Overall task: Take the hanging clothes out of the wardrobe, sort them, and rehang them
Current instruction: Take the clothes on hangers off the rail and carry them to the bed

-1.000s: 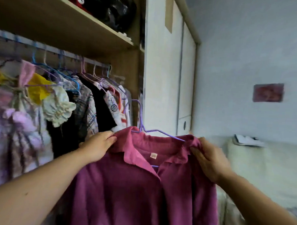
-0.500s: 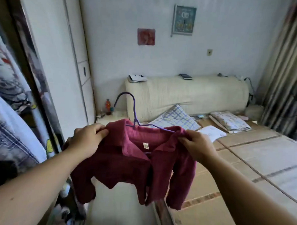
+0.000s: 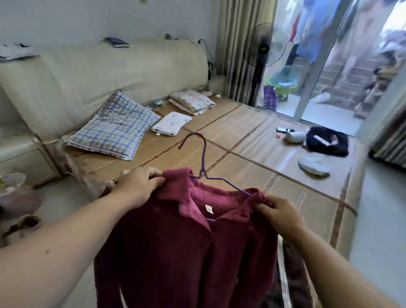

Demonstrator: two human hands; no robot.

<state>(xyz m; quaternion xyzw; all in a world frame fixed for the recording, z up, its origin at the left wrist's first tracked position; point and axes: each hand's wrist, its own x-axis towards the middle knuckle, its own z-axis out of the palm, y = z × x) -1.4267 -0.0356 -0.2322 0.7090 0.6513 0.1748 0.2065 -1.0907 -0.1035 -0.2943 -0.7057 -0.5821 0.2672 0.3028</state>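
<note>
Both hands hold a maroon shirt (image 3: 181, 257) up in the air over the near edge of the bed (image 3: 256, 142). Left hand (image 3: 139, 186) pinches the left shoulder by the collar, fingers curled into the cloth; right hand (image 3: 279, 214) pinches the right shoulder the same way. Shirt is soft, slightly fuzzy weave, flat pointed collar, small white label inside the neck, sleeves hanging limp. It sits on a thin purple wire hanger (image 3: 202, 163), hook upright and curved left. Bed has a woven straw mat, ribbed and glossy. On it: plaid pillow (image 3: 112, 126), puffy; small white pad (image 3: 170, 123); dark crumpled cloth (image 3: 327, 140) well apart at right.
</note>
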